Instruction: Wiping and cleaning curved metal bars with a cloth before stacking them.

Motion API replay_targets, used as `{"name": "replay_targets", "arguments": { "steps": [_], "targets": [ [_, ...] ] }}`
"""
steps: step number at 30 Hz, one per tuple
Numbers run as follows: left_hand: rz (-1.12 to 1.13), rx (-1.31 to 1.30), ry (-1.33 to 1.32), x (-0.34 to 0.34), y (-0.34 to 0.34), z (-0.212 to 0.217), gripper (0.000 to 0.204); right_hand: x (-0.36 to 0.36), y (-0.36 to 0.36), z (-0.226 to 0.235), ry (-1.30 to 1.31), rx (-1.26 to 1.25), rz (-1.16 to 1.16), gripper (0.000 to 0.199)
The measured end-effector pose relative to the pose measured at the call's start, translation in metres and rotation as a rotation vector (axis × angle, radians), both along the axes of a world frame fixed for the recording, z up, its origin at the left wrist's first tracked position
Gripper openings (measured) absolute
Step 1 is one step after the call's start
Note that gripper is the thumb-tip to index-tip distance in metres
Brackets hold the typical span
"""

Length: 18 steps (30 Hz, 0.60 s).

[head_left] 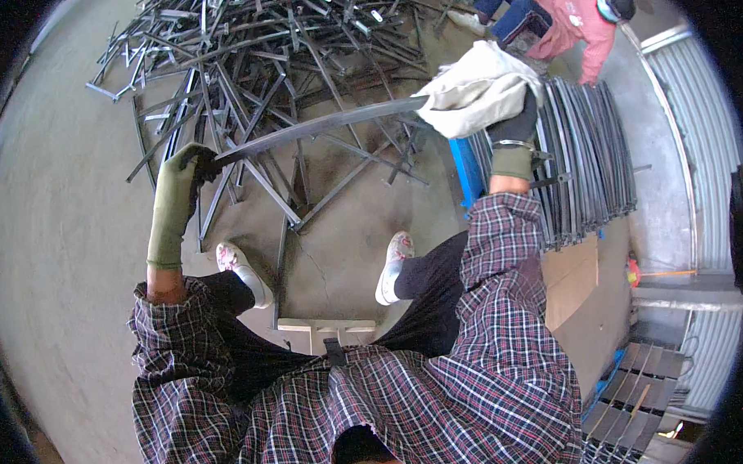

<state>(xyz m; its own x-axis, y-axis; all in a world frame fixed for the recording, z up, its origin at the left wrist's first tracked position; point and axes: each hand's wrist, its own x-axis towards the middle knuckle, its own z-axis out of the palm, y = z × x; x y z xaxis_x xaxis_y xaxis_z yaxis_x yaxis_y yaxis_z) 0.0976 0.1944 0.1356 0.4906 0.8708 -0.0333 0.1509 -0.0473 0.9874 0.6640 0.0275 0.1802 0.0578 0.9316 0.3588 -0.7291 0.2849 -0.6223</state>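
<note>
A long dark metal bar [319, 123] stretches across in front of me, above the floor. Wrapped round its left end is my left hand [196, 163], in a black and olive glove. At the other end, a bunched off-white cloth [477, 89] covers the bar, and my right hand [515, 127], gloved the same way, is closed on the cloth. The right fingers are mostly hidden by the cloth, so I cannot tell whether they also press the bar.
A tangled heap of metal bars [251, 52] lies ahead. Rows of bars [586, 159] are stacked at the right beside a blue support [466, 171]. Beyond them a co-worker in a pink top [573, 16] bends down. Flat cardboard [571, 282] and a small wooden stool [326, 324] are nearer.
</note>
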Motion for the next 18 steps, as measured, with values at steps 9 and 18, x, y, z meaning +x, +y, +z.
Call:
{"name": "replay_targets", "arguments": {
  "steps": [9,18],
  "targets": [
    [-0.155,0.974,0.541,0.109,-0.071,0.042,0.062,-0.042,0.001,0.038,-0.063,-0.34,-0.644,0.062],
    [-0.242,0.747,0.418,0.117,-0.07,0.013,0.013,-0.093,0.007,0.047,-1.134,-0.165,-0.369,0.045]
  ]
}}
